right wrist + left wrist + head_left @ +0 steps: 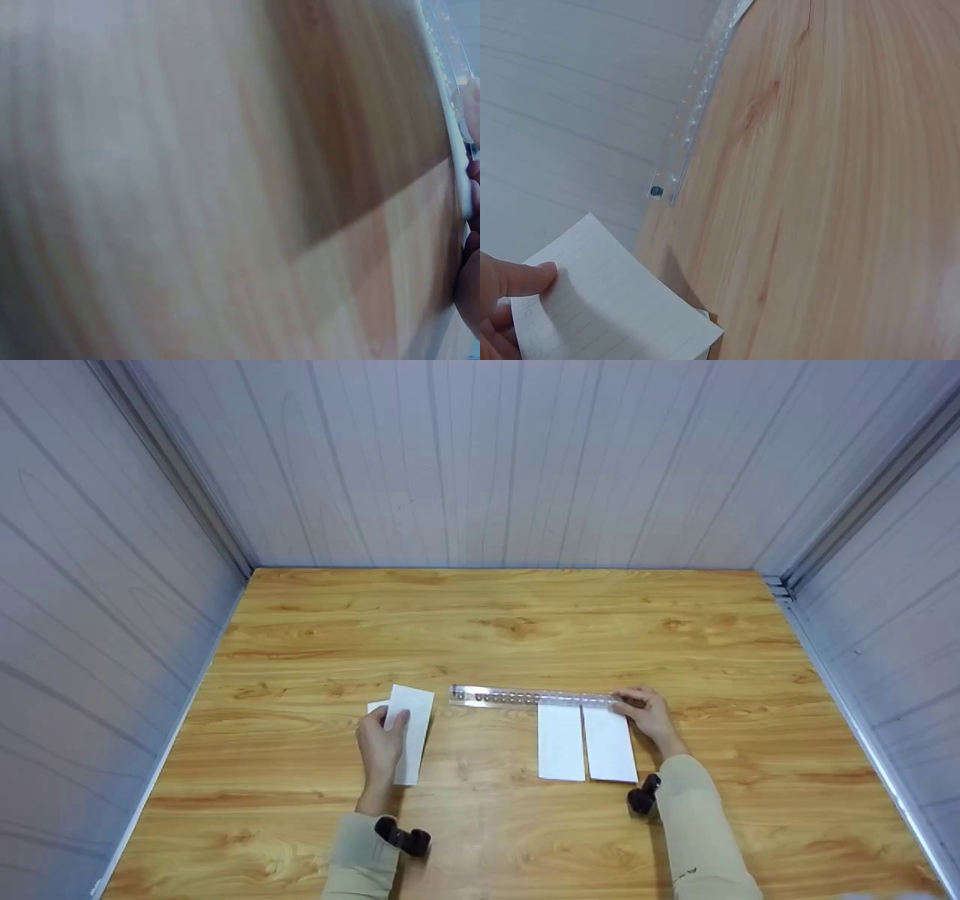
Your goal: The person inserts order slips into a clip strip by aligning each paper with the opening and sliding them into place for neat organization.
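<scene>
My left hand (381, 744) pinches white paper slips (411, 735) between thumb and fingers, one slip partly behind the other. In the left wrist view, the thumb presses on the front slip (611, 296), which shows faint lines. To the right, a long clear plastic strip (502, 697) with a row of round marks runs crosswise, resembling a ruler. My right hand (651, 717) grips its right end. Two more white slips (561, 742) extend side by side below the strip, a narrow gap between them. In the right wrist view only the fingers' edge (471, 277) shows; their hold is mostly hidden.
The wood-grained table (480, 622) extends behind and around the hands. Pale panel walls (480, 465) rise at its back and both sides. Dark cameras (405, 838) sit on the wrists. A shadow falls on the wood in the right wrist view.
</scene>
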`<control>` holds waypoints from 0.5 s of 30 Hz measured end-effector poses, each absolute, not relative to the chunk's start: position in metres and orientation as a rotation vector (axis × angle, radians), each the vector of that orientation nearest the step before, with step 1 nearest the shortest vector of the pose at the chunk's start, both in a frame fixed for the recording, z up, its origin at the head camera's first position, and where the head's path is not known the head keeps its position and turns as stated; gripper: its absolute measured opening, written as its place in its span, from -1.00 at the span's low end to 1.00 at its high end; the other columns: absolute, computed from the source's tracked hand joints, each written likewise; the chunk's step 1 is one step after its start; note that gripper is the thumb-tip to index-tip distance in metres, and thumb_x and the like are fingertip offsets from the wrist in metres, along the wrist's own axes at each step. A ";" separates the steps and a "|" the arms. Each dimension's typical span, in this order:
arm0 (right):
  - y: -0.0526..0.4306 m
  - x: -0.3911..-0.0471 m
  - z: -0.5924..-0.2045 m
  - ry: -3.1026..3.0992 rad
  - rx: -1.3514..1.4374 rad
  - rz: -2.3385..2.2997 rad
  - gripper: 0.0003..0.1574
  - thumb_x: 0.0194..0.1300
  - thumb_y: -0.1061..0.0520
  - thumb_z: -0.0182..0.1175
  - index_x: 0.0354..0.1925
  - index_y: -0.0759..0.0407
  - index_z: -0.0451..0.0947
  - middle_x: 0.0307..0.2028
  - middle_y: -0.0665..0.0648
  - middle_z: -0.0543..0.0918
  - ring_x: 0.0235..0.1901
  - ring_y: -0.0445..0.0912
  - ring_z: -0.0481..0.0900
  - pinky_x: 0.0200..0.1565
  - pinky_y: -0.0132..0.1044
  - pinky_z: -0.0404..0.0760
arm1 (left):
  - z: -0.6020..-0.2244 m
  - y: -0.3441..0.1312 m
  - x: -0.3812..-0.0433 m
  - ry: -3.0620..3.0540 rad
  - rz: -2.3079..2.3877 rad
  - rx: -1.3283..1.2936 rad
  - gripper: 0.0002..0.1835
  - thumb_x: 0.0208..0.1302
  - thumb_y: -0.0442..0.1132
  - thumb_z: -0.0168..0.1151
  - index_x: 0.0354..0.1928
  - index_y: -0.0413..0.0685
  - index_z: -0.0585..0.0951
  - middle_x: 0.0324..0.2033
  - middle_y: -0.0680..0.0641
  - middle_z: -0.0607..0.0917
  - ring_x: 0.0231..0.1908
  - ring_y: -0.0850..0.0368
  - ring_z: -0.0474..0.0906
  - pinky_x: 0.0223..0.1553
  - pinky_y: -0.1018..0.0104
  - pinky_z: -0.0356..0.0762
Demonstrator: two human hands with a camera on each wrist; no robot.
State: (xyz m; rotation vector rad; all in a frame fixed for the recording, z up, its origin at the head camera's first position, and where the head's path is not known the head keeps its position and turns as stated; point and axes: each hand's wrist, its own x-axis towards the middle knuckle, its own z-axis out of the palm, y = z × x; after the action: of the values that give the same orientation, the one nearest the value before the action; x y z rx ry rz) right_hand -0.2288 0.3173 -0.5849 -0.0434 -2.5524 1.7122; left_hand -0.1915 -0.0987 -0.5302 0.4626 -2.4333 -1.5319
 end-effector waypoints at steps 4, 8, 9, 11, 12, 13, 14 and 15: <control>0.317 -0.229 -0.584 -2.554 -0.039 1.711 -0.69 0.02 0.31 0.25 -0.20 0.43 0.56 -0.25 0.27 0.48 -0.28 -0.23 0.43 -0.24 -0.52 0.41 | -0.531 -0.094 -0.191 -2.433 -1.523 0.445 -0.82 0.08 -0.38 0.21 -0.36 -0.45 0.58 -0.41 -0.31 0.61 -0.37 -0.07 0.50 -0.27 0.11 0.41; 0.315 -0.228 -0.581 -2.551 -0.028 1.717 -0.69 0.03 0.31 0.25 -0.21 0.44 0.55 -0.24 0.29 0.47 -0.26 -0.16 0.44 -0.24 -0.53 0.41 | -0.533 -0.089 -0.190 -2.427 -1.504 0.429 -0.84 0.05 -0.38 0.23 -0.45 -0.44 0.58 -0.52 -0.25 0.60 -0.50 -0.01 0.46 -0.40 0.17 0.40; 0.315 -0.228 -0.581 -2.546 -0.025 1.720 -0.70 0.03 0.31 0.25 -0.21 0.44 0.55 -0.25 0.29 0.47 -0.26 -0.16 0.44 -0.24 -0.53 0.41 | -0.533 -0.088 -0.190 -2.428 -1.502 0.429 -0.84 0.04 -0.38 0.23 -0.46 -0.44 0.58 -0.54 -0.24 0.60 -0.52 0.01 0.45 -0.42 0.19 0.40; 0.315 -0.228 -0.581 -2.541 -0.023 1.721 -0.70 0.02 0.31 0.25 -0.22 0.45 0.55 -0.26 0.28 0.47 -0.27 -0.18 0.44 -0.24 -0.53 0.41 | -0.535 -0.085 -0.190 -2.432 -1.506 0.440 -0.84 0.03 -0.38 0.23 -0.48 -0.44 0.58 -0.58 -0.21 0.59 -0.56 0.04 0.44 -0.45 0.22 0.40; 0.315 -0.228 -0.582 -2.538 -0.022 1.721 -0.71 0.02 0.32 0.25 -0.23 0.45 0.55 -0.26 0.28 0.48 -0.27 -0.18 0.44 -0.24 -0.53 0.41 | -0.536 -0.084 -0.190 -2.440 -1.511 0.452 -0.84 0.03 -0.37 0.24 -0.48 -0.43 0.59 -0.59 -0.20 0.59 -0.57 0.06 0.44 -0.47 0.25 0.40; 0.315 -0.228 -0.582 -2.533 -0.022 1.718 -0.71 0.01 0.33 0.26 -0.23 0.46 0.55 -0.27 0.27 0.48 -0.28 -0.21 0.44 -0.25 -0.53 0.40 | -0.538 -0.083 -0.190 -2.441 -1.516 0.456 -0.83 0.03 -0.37 0.24 -0.50 -0.43 0.59 -0.61 -0.19 0.59 -0.60 0.08 0.43 -0.51 0.27 0.39; 0.316 -0.229 -0.585 -2.532 -0.018 1.708 -0.71 0.00 0.32 0.27 -0.24 0.45 0.56 -0.28 0.25 0.49 -0.30 -0.23 0.43 -0.25 -0.53 0.40 | -0.539 -0.081 -0.191 -2.444 -1.524 0.469 -0.83 0.03 -0.36 0.24 -0.49 -0.43 0.59 -0.61 -0.18 0.59 -0.60 0.09 0.43 -0.51 0.28 0.38; 0.316 -0.230 -0.585 -2.526 -0.020 1.706 -0.71 -0.01 0.33 0.27 -0.25 0.45 0.56 -0.29 0.24 0.49 -0.31 -0.24 0.43 -0.25 -0.53 0.40 | -0.540 -0.080 -0.191 -2.451 -1.530 0.482 -0.82 0.03 -0.35 0.24 -0.47 -0.43 0.60 -0.60 -0.19 0.60 -0.59 0.09 0.45 -0.51 0.28 0.39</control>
State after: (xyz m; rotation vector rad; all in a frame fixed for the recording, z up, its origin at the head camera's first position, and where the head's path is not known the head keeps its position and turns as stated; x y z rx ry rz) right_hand -0.2295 0.3156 -0.5852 -0.0203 -2.5264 1.7062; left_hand -0.1912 -0.0803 -0.5405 0.4822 -2.4514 -1.5298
